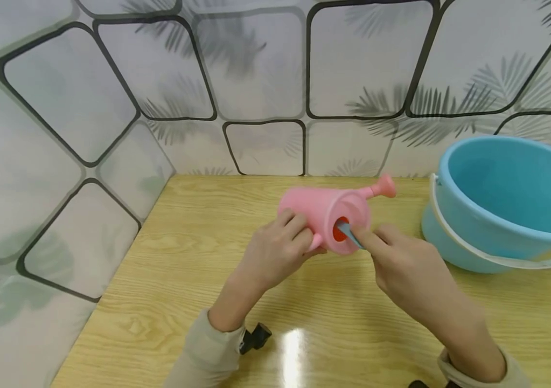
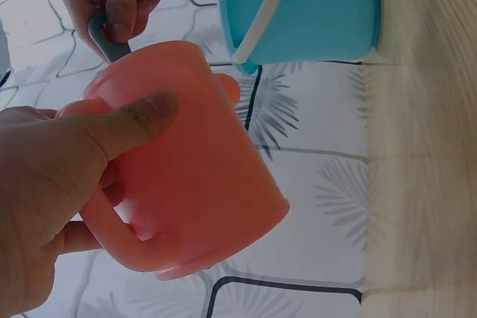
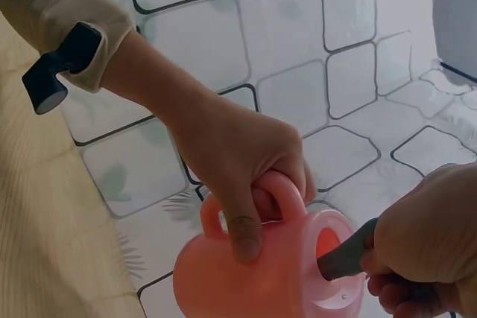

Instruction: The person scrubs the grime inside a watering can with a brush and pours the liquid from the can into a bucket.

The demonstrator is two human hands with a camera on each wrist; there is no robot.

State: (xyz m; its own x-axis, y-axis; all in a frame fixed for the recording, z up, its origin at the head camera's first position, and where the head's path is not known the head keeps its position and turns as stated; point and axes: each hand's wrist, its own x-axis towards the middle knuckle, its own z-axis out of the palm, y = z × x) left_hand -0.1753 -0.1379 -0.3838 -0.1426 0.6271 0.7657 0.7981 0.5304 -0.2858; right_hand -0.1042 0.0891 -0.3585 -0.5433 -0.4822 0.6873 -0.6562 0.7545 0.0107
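Pink watering can (image 1: 315,205) at centre frame stretches left to right, its opening (image 1: 337,235) facing the right hand (image 1: 408,269), which pinches a grey-blue tool (image 1: 351,236) reaching inside while the left hand (image 1: 277,245) grips the handle (image 1: 316,241).

The watering can (image 1: 309,200) in the left hand (image 1: 277,248) is plain pink, its sprinkler rose (image 1: 388,186) a deeper pink, its round opening (image 1: 338,236) orange-red inside; in the wrist views its body looks coral. The tool (image 1: 351,235) in the right hand (image 1: 408,269) is greyish blue. Right of both hands, the bucket (image 1: 474,229) is light blue, its bail handle (image 1: 522,263) white. Beneath the hands, the tabletop (image 1: 159,269) shows yellowish wood grain. Ahead and left of them, the whitish wall covering (image 1: 260,70) carries rounded black and grey outlines, grey fronds and pale green leaves. The left sleeve (image 1: 207,345) is beige.
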